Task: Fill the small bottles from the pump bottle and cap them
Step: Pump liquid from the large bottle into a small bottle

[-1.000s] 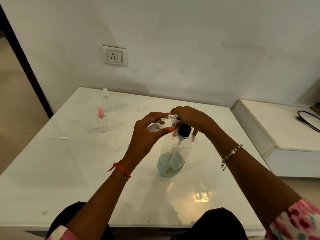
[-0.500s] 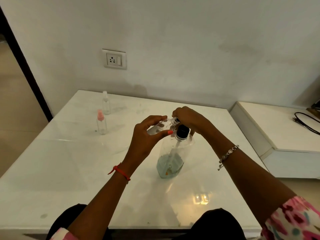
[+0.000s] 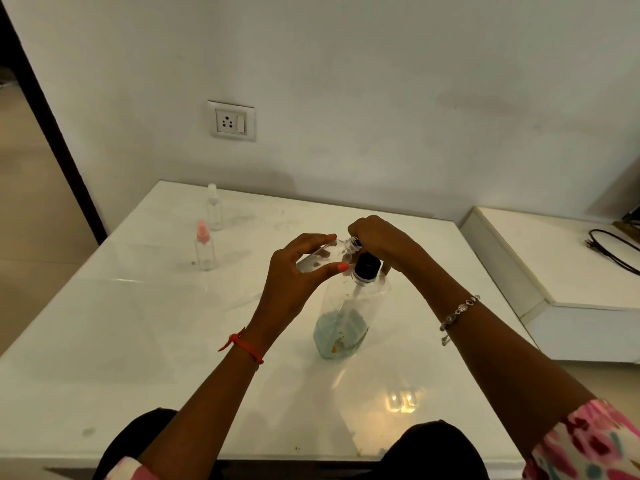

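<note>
A glossy white worktop [image 3: 104, 341] is seen from above, against a pale wall. At its far left stand two little spray bottles, upright and near each other: a pink-capped bottle [image 3: 205, 249], and a clear-capped bottle [image 3: 214, 211] just beyond it. On the wall behind them is a white wall socket [image 3: 231, 121]. At the middle, the left hand [image 3: 291, 282], with a red thread band [image 3: 242, 346] at the wrist, grips a small bottle [image 3: 322, 258] of clear plastic, fingers [image 3: 320, 238] above and thumb below. This bottle is held in the air, tilted almost onto its side, with its open neck pointing right toward the other hand. Just below and to the right, the pump bottle [image 3: 346, 317] stands upright on the worktop. It is clear, with a black collar and a little bluish liquid at the bottom. The right hand [image 3: 377, 239], which wears a beaded bracelet [image 3: 459, 311], curls closed over the pump head and hides it. At the far right, a lower white cabinet [image 3: 554, 271] carries a black cable [image 3: 613, 251].
</note>
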